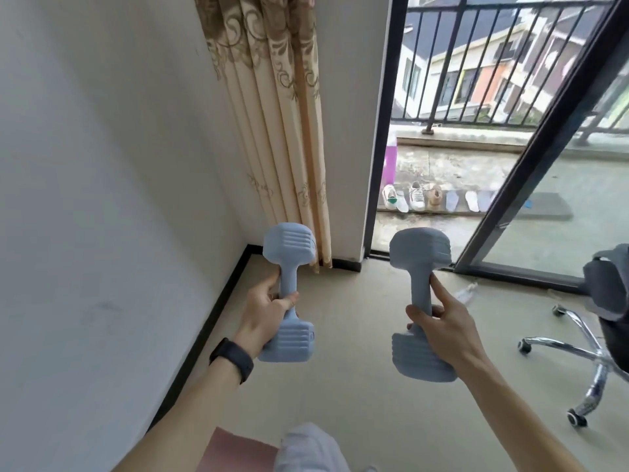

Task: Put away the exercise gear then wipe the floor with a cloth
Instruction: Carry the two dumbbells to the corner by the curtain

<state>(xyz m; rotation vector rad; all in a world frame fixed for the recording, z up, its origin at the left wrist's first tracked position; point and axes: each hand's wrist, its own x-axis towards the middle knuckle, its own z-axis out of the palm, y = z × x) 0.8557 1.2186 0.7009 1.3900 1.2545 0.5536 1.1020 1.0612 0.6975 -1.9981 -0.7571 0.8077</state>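
L hand (pixel 269 308) grips L dumbbell (pixel 289 247); R hand (pixel 442 321) grips R dumbbell (pixel 420 248) w/ index straight; looser hold may slip, hit floor (pixel 357 386).

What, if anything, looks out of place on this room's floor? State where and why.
What looks like a clear plastic bottle lies on its side on the floor, near the sliding door and the chair base. It looks dropped, not stored.

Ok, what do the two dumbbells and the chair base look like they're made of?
Dumbbell by the wall and dumbbell by the door: probably a rubbery or vinyl coating, core unseen; matte blue-grey, no glare, soft moulded ribs. Chair base: most likely chromed metal, judging by its bright mirror-like reflections.
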